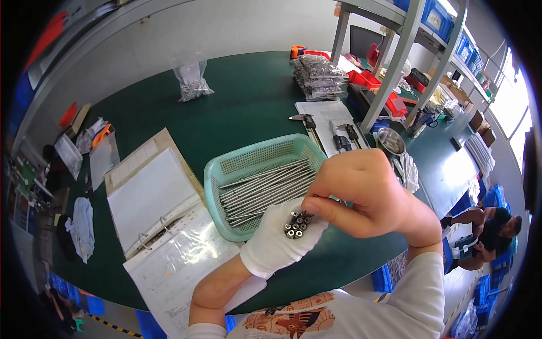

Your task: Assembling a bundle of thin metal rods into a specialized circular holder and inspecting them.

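Note:
My left hand (pixel 276 240), in a white glove, is closed around a bundle of metal rods (pixel 296 225). Their round, hollow-looking ends face up toward me, and the glove hides their length. Over the bundle's far right edge, my bare right hand (pixel 361 195) pinches thumb and forefinger together. Whatever is between those fingertips is too small or hidden to tell. Just beyond both hands sits a mint-green perforated basket (pixel 212 195), with many long silvery rods (pixel 265 192) lying lengthwise in it.
Left of the basket lies an open ring binder (pixel 152 198) with papers. Calipers (pixel 309 125) rest on white sheets behind the basket, near a metal bowl (pixel 391 141). Bagged parts (pixel 319 76) are stacked farther back. A shelf post (pixel 395 68) rises at right. Another person (pixel 488 237) sits far right.

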A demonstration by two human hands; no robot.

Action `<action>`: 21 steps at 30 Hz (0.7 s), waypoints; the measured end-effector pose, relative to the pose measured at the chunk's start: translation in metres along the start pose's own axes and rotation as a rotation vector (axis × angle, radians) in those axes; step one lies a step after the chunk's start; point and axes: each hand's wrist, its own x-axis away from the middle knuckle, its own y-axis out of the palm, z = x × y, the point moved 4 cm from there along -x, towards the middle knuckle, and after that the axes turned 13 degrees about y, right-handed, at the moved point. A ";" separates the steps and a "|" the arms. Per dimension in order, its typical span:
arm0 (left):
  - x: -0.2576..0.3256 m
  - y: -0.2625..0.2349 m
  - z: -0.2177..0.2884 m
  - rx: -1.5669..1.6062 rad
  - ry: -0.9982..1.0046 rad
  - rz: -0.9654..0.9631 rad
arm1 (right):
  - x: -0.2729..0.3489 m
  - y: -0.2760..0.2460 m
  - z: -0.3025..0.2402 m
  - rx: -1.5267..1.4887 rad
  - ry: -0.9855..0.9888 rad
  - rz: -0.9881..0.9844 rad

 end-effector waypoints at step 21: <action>0.000 -0.003 -0.002 -0.096 0.138 0.024 | -0.013 0.014 0.002 0.199 -0.136 -0.119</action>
